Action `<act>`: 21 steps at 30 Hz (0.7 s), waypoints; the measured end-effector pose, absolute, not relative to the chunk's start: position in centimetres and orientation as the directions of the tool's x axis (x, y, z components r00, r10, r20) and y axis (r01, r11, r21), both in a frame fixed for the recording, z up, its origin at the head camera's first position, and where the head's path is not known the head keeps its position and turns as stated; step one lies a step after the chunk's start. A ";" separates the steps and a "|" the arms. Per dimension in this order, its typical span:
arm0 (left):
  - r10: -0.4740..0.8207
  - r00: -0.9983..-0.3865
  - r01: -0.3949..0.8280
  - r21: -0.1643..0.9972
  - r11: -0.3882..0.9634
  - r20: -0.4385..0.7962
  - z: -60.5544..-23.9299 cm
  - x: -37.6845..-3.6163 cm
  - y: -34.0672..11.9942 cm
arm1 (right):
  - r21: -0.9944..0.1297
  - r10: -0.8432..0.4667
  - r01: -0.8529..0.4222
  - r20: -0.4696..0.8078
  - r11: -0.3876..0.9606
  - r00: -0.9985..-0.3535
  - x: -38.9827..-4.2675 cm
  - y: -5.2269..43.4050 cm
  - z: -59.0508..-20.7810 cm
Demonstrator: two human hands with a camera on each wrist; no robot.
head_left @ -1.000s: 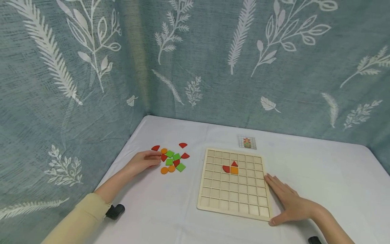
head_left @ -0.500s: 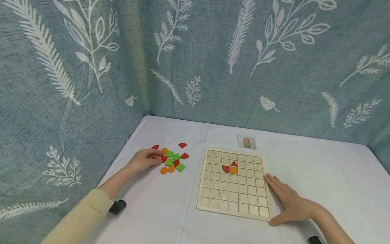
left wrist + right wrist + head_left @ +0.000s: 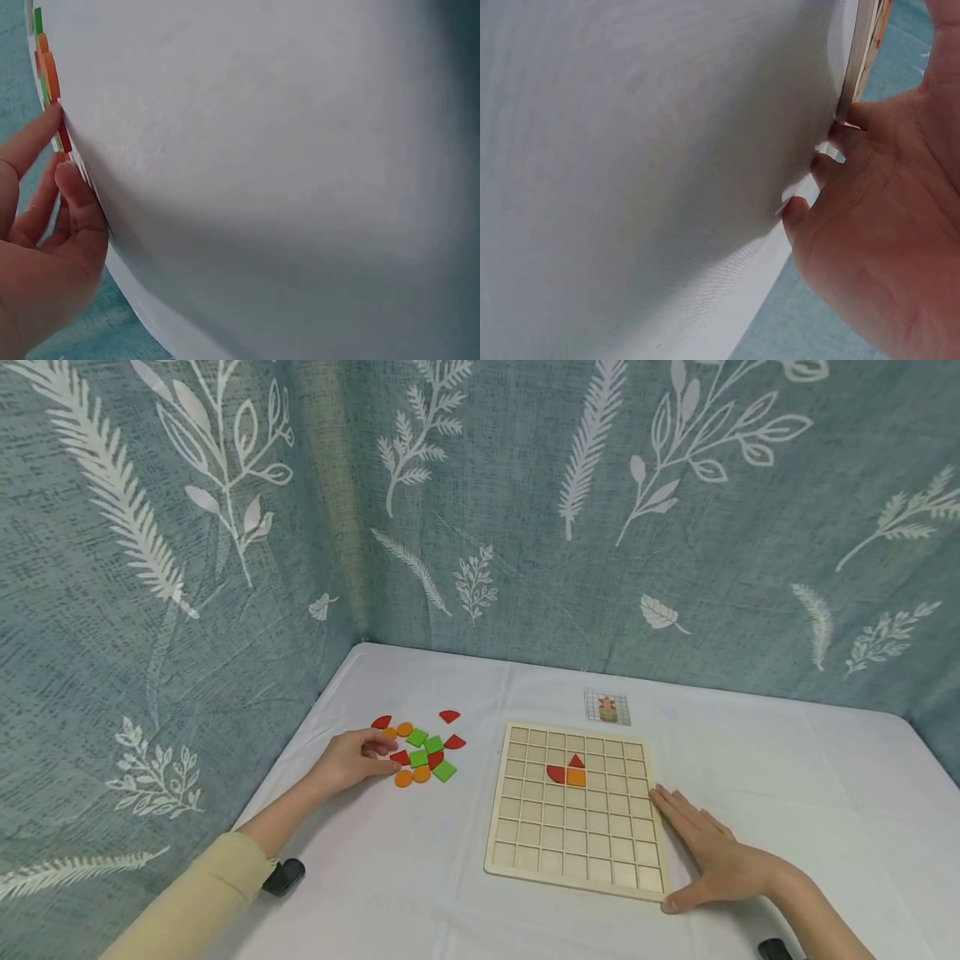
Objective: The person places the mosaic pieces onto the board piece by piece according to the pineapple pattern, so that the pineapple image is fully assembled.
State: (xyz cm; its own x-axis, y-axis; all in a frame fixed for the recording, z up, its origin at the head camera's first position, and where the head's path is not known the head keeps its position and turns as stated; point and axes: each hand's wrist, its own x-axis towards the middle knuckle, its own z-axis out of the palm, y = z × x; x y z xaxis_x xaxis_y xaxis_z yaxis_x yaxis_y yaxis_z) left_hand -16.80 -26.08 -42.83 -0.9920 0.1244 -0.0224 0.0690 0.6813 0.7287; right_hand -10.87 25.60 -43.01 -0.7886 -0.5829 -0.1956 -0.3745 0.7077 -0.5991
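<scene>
Wooden grid board (image 3: 576,810) sat on the white tablecloth (image 3: 787,793) right in front of the person, with the right hand (image 3: 712,853) lying flat against its near right edge, fingers straight and close together, thumb hooked around the near corner. On the board, a bit farther up, were a red quarter-circle (image 3: 556,773), an orange square (image 3: 576,778) and a small red triangle (image 3: 576,761), all touching. Off to the left, the left hand (image 3: 352,760) had its fingers loosely curled, fingertips touching a red piece (image 3: 400,757) at the edge of the loose pile of tiles (image 3: 423,749); couldn't tell if it was actually pinching it. Beyond the board lay a small pattern card (image 3: 607,707).
</scene>
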 end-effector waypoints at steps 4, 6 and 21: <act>0.184 -0.983 0.141 0.713 0.687 0.016 -42.8 -17.1 -25.7 | -0.600 -0.584 -0.374 -0.196 0.707 -0.788 -10.9 25.6 -43.1; 0.198 -0.980 0.160 0.707 0.689 0.029 -42.9 -17.1 -25.6 | -0.598 -0.587 -0.381 -0.192 0.705 -0.786 -10.9 25.7 -43.0; 0.144 -0.985 0.168 0.700 0.694 0.094 -42.8 -16.8 -25.0 | -0.577 -0.585 -0.394 -0.186 0.715 -0.790 -11.0 25.8 -43.1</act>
State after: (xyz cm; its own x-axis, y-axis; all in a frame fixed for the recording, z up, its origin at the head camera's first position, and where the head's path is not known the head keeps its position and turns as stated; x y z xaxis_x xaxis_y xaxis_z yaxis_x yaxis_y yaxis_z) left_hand -16.78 -25.04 -42.75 -0.9852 0.1437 0.0937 0.1679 0.6943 0.6999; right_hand -10.97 25.79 -43.14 -0.7898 -0.5846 -0.1855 -0.3938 0.7153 -0.5773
